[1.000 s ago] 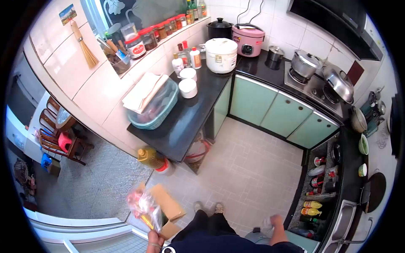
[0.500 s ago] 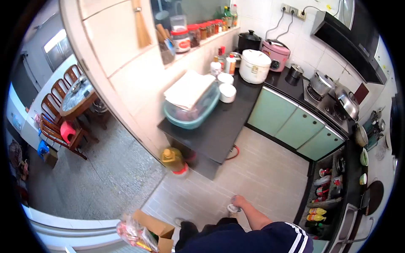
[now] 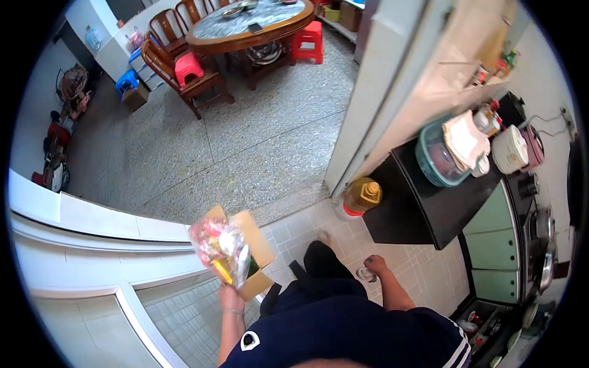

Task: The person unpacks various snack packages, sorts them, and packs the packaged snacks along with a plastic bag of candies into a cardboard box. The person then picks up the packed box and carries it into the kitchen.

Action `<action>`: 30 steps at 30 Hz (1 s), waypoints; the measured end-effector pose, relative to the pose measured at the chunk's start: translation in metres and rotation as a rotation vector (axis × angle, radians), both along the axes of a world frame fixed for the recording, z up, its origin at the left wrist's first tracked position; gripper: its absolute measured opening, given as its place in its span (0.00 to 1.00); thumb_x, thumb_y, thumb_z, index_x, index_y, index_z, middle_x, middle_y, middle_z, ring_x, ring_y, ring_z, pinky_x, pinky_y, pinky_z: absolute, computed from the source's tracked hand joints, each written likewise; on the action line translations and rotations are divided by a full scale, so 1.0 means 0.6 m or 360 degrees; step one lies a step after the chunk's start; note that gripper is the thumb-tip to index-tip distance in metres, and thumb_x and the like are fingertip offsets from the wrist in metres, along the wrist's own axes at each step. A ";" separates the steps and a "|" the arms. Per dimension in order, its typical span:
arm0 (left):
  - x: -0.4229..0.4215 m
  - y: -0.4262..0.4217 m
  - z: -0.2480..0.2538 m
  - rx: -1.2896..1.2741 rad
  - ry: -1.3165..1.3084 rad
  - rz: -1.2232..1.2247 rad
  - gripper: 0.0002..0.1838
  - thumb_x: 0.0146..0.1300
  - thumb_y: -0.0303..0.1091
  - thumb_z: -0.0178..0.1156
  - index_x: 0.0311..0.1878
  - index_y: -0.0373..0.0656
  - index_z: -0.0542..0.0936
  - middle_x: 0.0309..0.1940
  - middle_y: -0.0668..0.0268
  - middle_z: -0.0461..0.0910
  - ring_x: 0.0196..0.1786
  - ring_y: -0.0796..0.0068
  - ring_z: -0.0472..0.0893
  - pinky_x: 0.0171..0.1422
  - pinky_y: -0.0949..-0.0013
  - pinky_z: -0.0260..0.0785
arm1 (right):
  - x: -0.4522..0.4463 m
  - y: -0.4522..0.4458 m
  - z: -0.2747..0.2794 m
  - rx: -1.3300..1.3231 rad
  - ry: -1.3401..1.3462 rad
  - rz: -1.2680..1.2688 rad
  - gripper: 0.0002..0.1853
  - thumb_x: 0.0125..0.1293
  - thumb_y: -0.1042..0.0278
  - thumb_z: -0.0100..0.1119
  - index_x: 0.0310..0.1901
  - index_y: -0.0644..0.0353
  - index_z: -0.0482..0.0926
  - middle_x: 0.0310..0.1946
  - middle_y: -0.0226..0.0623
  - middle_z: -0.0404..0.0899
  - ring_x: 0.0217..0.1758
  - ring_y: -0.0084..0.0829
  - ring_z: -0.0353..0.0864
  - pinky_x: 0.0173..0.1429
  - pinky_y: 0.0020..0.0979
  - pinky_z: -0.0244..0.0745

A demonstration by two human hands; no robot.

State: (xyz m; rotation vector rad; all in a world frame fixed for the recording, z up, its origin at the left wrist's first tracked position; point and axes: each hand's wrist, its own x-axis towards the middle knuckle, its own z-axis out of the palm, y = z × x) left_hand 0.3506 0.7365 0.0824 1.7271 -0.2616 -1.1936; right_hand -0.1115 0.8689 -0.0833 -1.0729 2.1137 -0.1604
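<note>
At the lower left, my left hand (image 3: pixel 230 297) is closed at the near lower edge of a cardboard box (image 3: pixel 257 239), holding it up. A clear plastic bag (image 3: pixel 224 245) with red, pink and yellow packets bulges out of the box on its left side. Part of my grip is hidden behind the bag and box. My right hand (image 3: pixel 375 265) hangs low over the tiled floor, its fingers curled on a small clear round thing (image 3: pixel 366 275), perhaps a glass; its exact kind is too small to tell.
A large oil bottle (image 3: pixel 362 196) stands on the floor by the doorway, beside the black counter (image 3: pixel 451 211). A teal basin (image 3: pixel 437 165) sits on the counter. Beyond the doorway are a round table (image 3: pixel 270 37), wooden chairs and a red stool (image 3: pixel 308 43). White door framing (image 3: pixel 98 236) runs along the left.
The view has swung left, from the kitchen counters towards the doorway and dining room. The box with the bag now shows higher up, and my left hand has come into view.
</note>
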 end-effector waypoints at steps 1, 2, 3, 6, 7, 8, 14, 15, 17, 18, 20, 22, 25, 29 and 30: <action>0.000 -0.033 -0.009 -0.0058 0.0038 -0.0104 0.14 0.61 0.27 0.43 0.46 0.31 0.73 0.41 0.57 0.77 0.40 0.65 0.77 0.44 0.61 0.70 | -0.004 -0.017 -0.003 0.0035 0.0045 0.0053 0.15 0.50 0.55 0.54 0.32 0.57 0.82 0.33 0.46 0.80 0.39 0.45 0.79 0.46 0.40 0.73; -0.004 -0.072 -0.014 -0.0139 0.0080 -0.0216 0.14 0.63 0.28 0.43 0.48 0.32 0.73 0.41 0.58 0.77 0.42 0.65 0.77 0.46 0.61 0.71 | -0.012 -0.049 -0.004 0.0048 0.0094 0.0099 0.15 0.49 0.56 0.54 0.30 0.59 0.81 0.31 0.48 0.79 0.38 0.47 0.79 0.45 0.41 0.73; -0.016 -0.094 -0.009 -0.0167 0.0079 -0.0210 0.14 0.63 0.28 0.43 0.48 0.32 0.73 0.41 0.58 0.77 0.42 0.65 0.77 0.46 0.61 0.71 | -0.025 -0.067 0.000 0.0173 0.0063 0.0130 0.16 0.48 0.56 0.55 0.30 0.60 0.81 0.30 0.49 0.79 0.37 0.47 0.79 0.44 0.41 0.73; -0.073 -0.248 0.031 -0.0112 0.0417 -0.0153 0.16 0.67 0.36 0.46 0.51 0.33 0.71 0.46 0.62 0.75 0.46 0.69 0.76 0.50 0.66 0.69 | -0.020 -0.185 -0.007 0.0102 0.0089 0.0062 0.16 0.49 0.55 0.55 0.31 0.60 0.82 0.30 0.48 0.80 0.36 0.46 0.79 0.43 0.41 0.73; -0.067 -0.292 -0.007 -0.0104 0.0384 -0.0248 0.17 0.67 0.38 0.46 0.51 0.34 0.71 0.46 0.62 0.75 0.47 0.70 0.76 0.51 0.66 0.69 | -0.024 -0.229 -0.014 0.0052 0.0019 0.0118 0.16 0.50 0.55 0.55 0.32 0.59 0.82 0.30 0.47 0.80 0.37 0.45 0.80 0.44 0.40 0.73; -0.060 -0.333 -0.045 -0.0149 0.0358 -0.0292 0.17 0.68 0.38 0.45 0.51 0.35 0.71 0.46 0.63 0.75 0.47 0.70 0.76 0.51 0.66 0.69 | -0.025 -0.281 -0.016 0.0109 0.0047 0.0174 0.17 0.50 0.55 0.56 0.33 0.59 0.82 0.31 0.46 0.80 0.37 0.44 0.80 0.45 0.39 0.73; -0.124 -0.574 0.021 0.0044 0.0107 -0.0238 0.14 0.63 0.31 0.48 0.48 0.34 0.73 0.41 0.61 0.77 0.41 0.67 0.77 0.46 0.64 0.71 | -0.024 -0.631 0.097 0.0430 -0.0085 0.0256 0.19 0.52 0.52 0.57 0.40 0.56 0.81 0.39 0.45 0.80 0.45 0.43 0.78 0.48 0.39 0.72; -0.114 -0.596 0.001 -0.0029 0.0242 -0.0191 0.13 0.63 0.30 0.48 0.47 0.34 0.73 0.40 0.61 0.77 0.39 0.68 0.77 0.45 0.64 0.70 | -0.029 -0.661 0.092 0.0311 -0.0079 0.0287 0.19 0.53 0.52 0.57 0.42 0.56 0.80 0.39 0.46 0.79 0.45 0.43 0.78 0.48 0.39 0.72; -0.101 -0.622 -0.025 -0.0091 0.0393 -0.0128 0.12 0.62 0.29 0.48 0.46 0.34 0.74 0.39 0.61 0.77 0.38 0.68 0.78 0.43 0.65 0.70 | -0.035 -0.713 0.110 0.0320 0.0013 0.0379 0.20 0.54 0.51 0.57 0.45 0.53 0.79 0.39 0.46 0.79 0.44 0.45 0.78 0.49 0.40 0.72; -0.103 -0.645 -0.016 -0.0136 0.0288 -0.0128 0.12 0.61 0.27 0.48 0.45 0.34 0.74 0.38 0.61 0.78 0.37 0.68 0.78 0.42 0.65 0.69 | -0.039 -0.738 0.107 0.0284 -0.0028 0.0326 0.21 0.55 0.50 0.57 0.45 0.54 0.79 0.41 0.46 0.79 0.47 0.45 0.77 0.51 0.39 0.71; -0.116 -0.688 0.004 -0.0095 0.0132 -0.0081 0.12 0.57 0.24 0.48 0.43 0.33 0.75 0.37 0.63 0.78 0.35 0.70 0.78 0.40 0.66 0.69 | -0.043 -0.789 0.098 0.0247 -0.0066 0.0286 0.22 0.55 0.49 0.57 0.46 0.55 0.79 0.42 0.46 0.78 0.49 0.44 0.76 0.52 0.38 0.70; -0.117 -0.739 0.011 0.0006 0.0003 -0.0084 0.12 0.58 0.24 0.48 0.44 0.34 0.75 0.38 0.62 0.77 0.37 0.70 0.77 0.42 0.67 0.69 | -0.046 -0.843 0.099 0.0185 -0.0135 0.0105 0.23 0.56 0.47 0.55 0.45 0.57 0.79 0.41 0.49 0.78 0.46 0.47 0.77 0.51 0.38 0.71; -0.126 -0.826 0.032 0.0048 -0.0113 -0.0073 0.12 0.58 0.23 0.48 0.45 0.33 0.75 0.38 0.60 0.76 0.36 0.69 0.76 0.42 0.66 0.70 | -0.054 -0.914 0.107 0.0102 -0.0094 -0.0010 0.25 0.57 0.44 0.54 0.44 0.58 0.79 0.41 0.51 0.77 0.47 0.47 0.76 0.51 0.38 0.71; -0.165 -0.990 0.099 0.0108 -0.0023 -0.0218 0.13 0.57 0.21 0.45 0.44 0.31 0.74 0.37 0.58 0.76 0.36 0.66 0.77 0.40 0.63 0.70 | -0.086 -0.996 0.087 -0.0018 -0.0675 -0.0695 0.24 0.52 0.55 0.66 0.44 0.66 0.78 0.40 0.48 0.79 0.43 0.37 0.79 0.46 0.33 0.72; -0.174 -1.023 0.105 0.0066 -0.0002 -0.0300 0.14 0.56 0.21 0.44 0.44 0.30 0.74 0.37 0.57 0.76 0.37 0.66 0.77 0.41 0.62 0.70 | -0.087 -1.020 0.118 -0.0152 -0.1046 -0.0977 0.23 0.44 0.69 0.72 0.44 0.67 0.77 0.37 0.41 0.79 0.41 0.31 0.77 0.43 0.32 0.73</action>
